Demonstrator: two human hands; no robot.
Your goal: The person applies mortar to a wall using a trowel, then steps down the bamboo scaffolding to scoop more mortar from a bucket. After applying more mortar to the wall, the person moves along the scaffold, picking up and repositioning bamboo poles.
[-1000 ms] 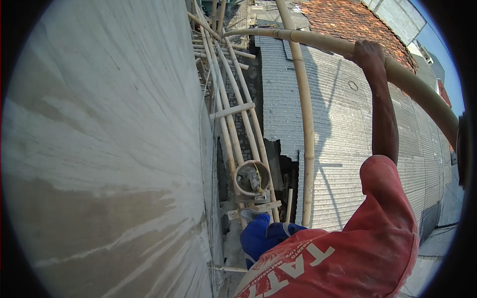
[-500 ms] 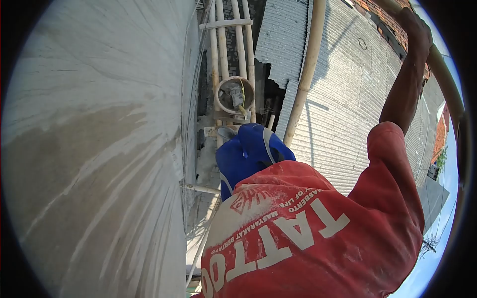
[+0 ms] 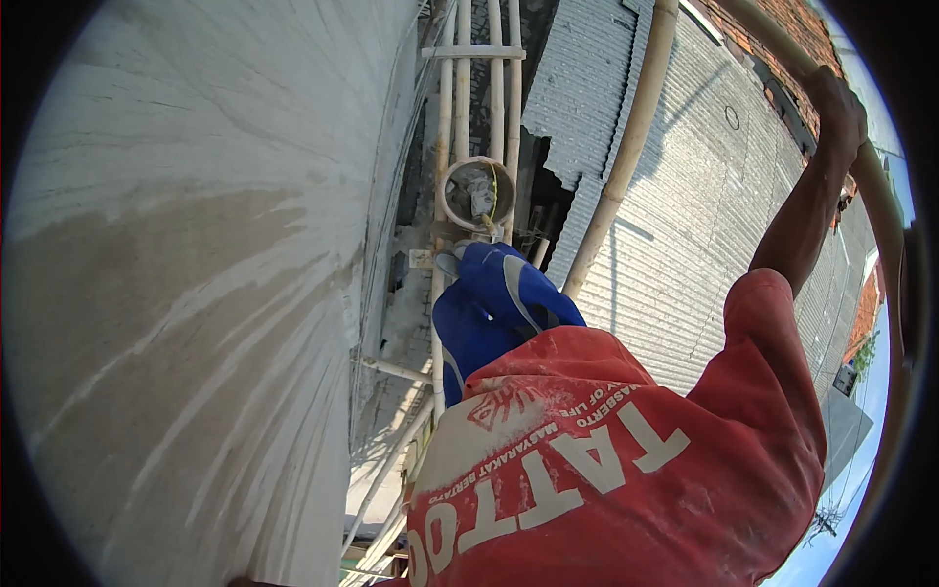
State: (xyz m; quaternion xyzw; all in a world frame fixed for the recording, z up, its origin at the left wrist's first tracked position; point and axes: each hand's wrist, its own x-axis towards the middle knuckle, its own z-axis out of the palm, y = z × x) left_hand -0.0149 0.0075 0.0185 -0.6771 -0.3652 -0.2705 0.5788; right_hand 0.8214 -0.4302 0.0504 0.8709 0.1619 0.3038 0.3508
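My right hand is raised at the upper right, its fingers wrapped round a thick bamboo pole. My left hand does not show; a thin dark sliver at the bottom left edge is too small to make out. Close by on the left rises a grey plastered wall with a darker, damp-looking patch and pale streaks. Below me, past my blue shorts, a round bucket stands on the bamboo poles, with grey lumpy material and a yellow strip or cord inside.
Bamboo scaffold poles run lengthwise beneath me, with a wooden crosspiece over them. Another upright bamboo pole stands to the right. Beyond it lies a corrugated roof, with a ragged-edged sheet and dark gap beside it.
The view has shifted, so the bucket and poles sit a little farther right. My right hand appears lower in the view, still round the pole. A dark sliver has appeared at the bottom left.
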